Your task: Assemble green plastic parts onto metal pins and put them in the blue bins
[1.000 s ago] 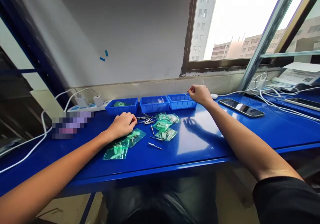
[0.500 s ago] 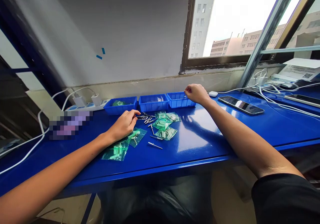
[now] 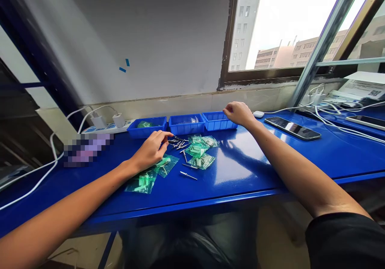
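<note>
On the worktop [image 3: 237, 181], rivets [image 3: 188, 175] are lying unbagged beside filled sachets [image 3: 202, 161], left hand [image 3: 152, 149] narrowly curled, right hand [image 3: 240, 114] pinched at a rear-edge bin [image 3: 221, 126], both holds unclear.

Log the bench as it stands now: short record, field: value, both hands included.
left hand: fingertips at the pile of metal pins; grip unclear
right hand: at right end of the right blue bin; fingers curled, contents unclear
left blue bin: green material inside
middle blue bin: clear or whitish pieces inside
green bags: two groups, one partly behind left hand
stray pins: nearer the table edge
phone: flat, right side
</note>
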`<state>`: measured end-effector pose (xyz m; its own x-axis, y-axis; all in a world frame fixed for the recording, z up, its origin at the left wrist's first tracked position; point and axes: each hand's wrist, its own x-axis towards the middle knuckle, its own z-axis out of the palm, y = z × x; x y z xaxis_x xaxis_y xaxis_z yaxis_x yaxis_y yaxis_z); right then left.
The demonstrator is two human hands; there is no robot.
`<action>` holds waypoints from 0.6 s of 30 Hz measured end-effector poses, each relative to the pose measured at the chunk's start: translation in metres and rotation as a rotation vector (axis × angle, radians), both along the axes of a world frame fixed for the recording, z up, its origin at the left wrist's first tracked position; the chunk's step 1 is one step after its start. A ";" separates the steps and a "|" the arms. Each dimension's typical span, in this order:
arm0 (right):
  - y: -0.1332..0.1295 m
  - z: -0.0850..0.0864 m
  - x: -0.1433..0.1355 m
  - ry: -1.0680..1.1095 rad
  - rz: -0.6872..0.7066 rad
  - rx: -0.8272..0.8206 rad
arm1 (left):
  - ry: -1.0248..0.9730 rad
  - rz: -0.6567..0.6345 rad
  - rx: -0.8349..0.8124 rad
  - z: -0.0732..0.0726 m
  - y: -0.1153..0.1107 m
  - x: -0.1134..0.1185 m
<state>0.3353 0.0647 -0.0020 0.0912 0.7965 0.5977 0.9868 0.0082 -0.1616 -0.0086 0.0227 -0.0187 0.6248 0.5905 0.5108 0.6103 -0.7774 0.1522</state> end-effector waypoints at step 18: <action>-0.077 -0.011 -0.149 -0.073 0.668 -0.052 | -0.174 -0.102 0.131 0.006 -0.015 0.005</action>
<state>0.1866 -0.0123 -0.0126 -0.4698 0.6957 0.5434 0.7809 0.6146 -0.1116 -0.0033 0.0075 -0.0128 0.5732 0.4508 0.6842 0.5012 -0.8535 0.1425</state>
